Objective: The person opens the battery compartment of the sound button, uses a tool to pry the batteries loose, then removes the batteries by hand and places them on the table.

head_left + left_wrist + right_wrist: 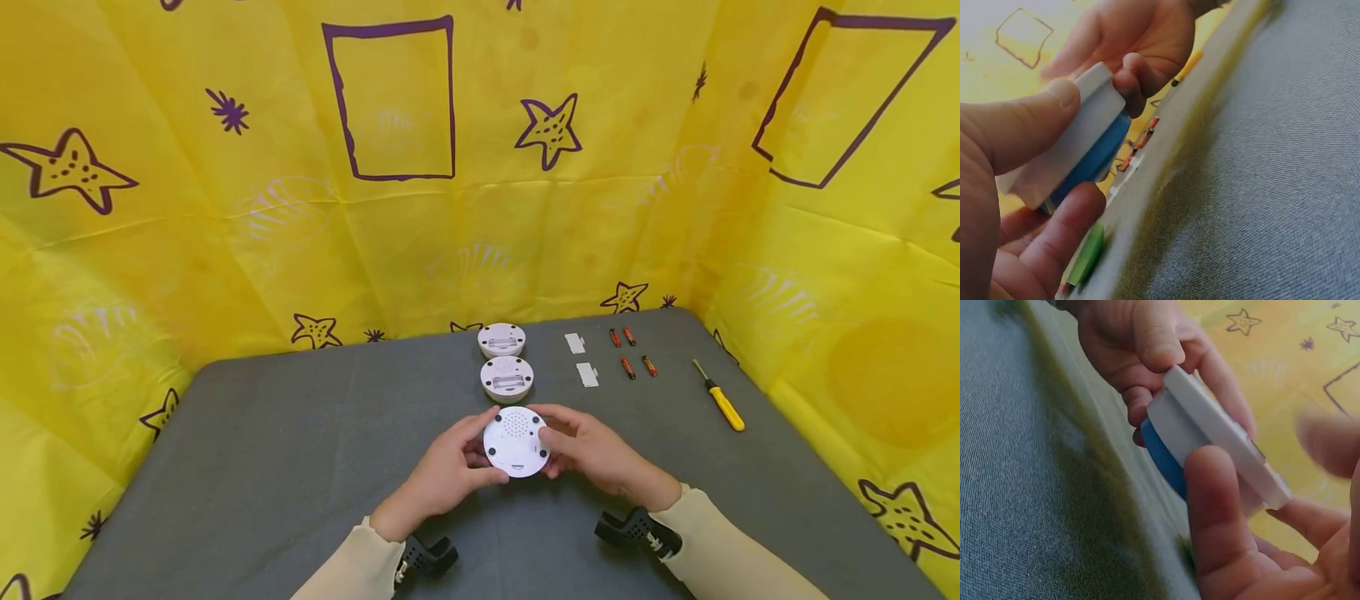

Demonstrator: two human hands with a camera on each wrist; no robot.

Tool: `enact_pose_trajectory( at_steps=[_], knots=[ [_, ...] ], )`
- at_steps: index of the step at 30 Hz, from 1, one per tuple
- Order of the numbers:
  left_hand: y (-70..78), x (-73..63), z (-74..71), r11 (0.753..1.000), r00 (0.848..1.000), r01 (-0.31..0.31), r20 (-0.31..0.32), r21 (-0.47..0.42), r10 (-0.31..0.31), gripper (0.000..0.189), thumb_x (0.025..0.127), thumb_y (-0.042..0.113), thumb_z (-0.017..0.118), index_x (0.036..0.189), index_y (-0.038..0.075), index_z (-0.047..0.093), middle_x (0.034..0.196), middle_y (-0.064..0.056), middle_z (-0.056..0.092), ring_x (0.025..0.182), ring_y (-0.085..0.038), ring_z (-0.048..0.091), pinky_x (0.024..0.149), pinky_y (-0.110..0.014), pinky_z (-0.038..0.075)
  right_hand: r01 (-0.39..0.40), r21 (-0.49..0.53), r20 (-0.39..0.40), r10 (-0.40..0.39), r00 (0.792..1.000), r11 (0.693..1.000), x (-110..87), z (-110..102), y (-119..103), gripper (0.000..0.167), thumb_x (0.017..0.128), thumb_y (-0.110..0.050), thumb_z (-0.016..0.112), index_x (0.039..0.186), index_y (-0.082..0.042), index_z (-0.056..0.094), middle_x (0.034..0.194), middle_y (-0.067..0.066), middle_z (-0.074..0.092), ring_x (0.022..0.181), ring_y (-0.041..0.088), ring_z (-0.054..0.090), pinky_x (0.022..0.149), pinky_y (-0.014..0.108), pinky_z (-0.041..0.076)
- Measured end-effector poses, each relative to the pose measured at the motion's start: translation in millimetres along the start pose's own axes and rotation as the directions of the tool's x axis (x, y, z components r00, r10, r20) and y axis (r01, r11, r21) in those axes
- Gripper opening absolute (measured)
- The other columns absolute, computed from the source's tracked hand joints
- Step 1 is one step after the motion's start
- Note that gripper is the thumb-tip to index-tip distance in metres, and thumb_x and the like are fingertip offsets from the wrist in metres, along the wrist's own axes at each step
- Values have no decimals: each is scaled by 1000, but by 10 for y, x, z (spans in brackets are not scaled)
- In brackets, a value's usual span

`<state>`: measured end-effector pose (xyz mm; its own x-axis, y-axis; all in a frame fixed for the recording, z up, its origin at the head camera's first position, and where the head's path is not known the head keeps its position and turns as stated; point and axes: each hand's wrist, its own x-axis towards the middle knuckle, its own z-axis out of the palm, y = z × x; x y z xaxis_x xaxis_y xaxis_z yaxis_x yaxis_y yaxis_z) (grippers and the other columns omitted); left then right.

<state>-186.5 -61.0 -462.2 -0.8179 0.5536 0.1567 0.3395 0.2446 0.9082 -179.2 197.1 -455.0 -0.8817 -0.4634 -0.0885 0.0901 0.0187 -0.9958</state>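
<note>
A yellow cloth (277, 83) printed with purple starfish and frames hangs behind and along the sides. Before it spreads the grey surface (337, 433). Two beige sleeves, the left (352, 571) and the right (731, 550), reach in over its near edge.

Both hands meet on one thing. The left hand (450, 467) grips its left side, thumb near the lower rim and fingers curled about the edge. The right hand (596, 446) has its fingers bent around the right side; in the right wrist view its blurred thumb stands off the casing.

Between them, above the near part of the surface, is the round white speaker device (517, 442), four-footed, perforated face up, battery compartment covered; the wrist views show blue beneath. Past it sit two similar devices, one nearer (507, 377) and one farther (501, 337), compartments open.

At the right lies a yellow-handled screwdriver (722, 403). Nearer the devices are two white battery covers (587, 375), one behind the other. Smallest, four red-and-black batteries (627, 367) lie in two pairs between covers and screwdriver.
</note>
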Motion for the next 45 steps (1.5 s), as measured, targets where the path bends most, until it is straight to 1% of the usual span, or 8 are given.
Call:
enact_pose_trajectory(
  at_steps=[8,17,24,29,32,36,40,45],
  knots=[
    [-60,8,-14,989,992,114,-37,-92,-118,87,78,18,88,152,10,42,125,-11,55,89,-19,65,74,-29,56,81,-128,68,-72,995,988,13,20,26,84,85,-5,79,154,-7,32,145,21,39,93,28,65,77,31,55],
    [-60,13,22,975,987,160,-9,-152,-163,82,77,4,87,147,5,44,125,-13,58,93,-21,65,76,-30,55,36,-251,37,-28,999,967,25,9,88,80,84,-5,80,152,-11,38,132,17,51,83,25,64,71,28,52],
    [-85,15,34,986,987,159,-21,-58,-161,83,77,10,88,148,8,46,126,-9,57,93,-19,63,76,-28,54,33,-290,52,-18,998,956,39,-6,128,78,84,-4,80,151,-12,39,139,16,48,83,26,64,70,28,52],
    [-115,19,54,989,989,145,-32,19,-144,82,77,15,89,147,8,48,122,-7,56,90,-16,63,76,-26,54,29,-364,53,-11,999,931,46,-21,136,78,85,-8,80,151,-13,40,126,12,57,80,24,64,67,29,51],
    [-128,17,64,989,989,141,-37,38,-140,81,76,15,89,146,7,49,120,-6,58,90,-16,63,76,-26,54,33,-484,44,-13,999,875,31,-17,108,79,85,-17,81,152,-12,39,105,5,64,78,19,63,65,29,51],
    [-136,16,64,989,990,135,-51,53,-132,80,76,18,90,145,7,51,119,-4,59,94,-17,61,77,-27,53,134,-668,12,-170,985,732,5,6,26,73,83,-23,82,146,-10,48,107,0,61,76,13,59,64,29,50],
    [-148,19,67,989,990,134,-60,63,-130,80,76,21,90,145,8,52,121,-3,59,95,-17,60,77,-27,53,303,-730,48,-397,917,612,-10,50,-37,45,82,-11,82,124,-8,66,116,3,60,75,12,58,62,27,50],
    [-165,19,97,992,990,124,-74,23,-122,79,75,19,90,144,8,53,119,-5,59,94,-18,61,76,-27,54,404,-767,157,-465,871,498,-9,127,-28,21,82,-5,79,101,-12,74,104,-4,64,76,13,60,64,25,51]
  ],
)
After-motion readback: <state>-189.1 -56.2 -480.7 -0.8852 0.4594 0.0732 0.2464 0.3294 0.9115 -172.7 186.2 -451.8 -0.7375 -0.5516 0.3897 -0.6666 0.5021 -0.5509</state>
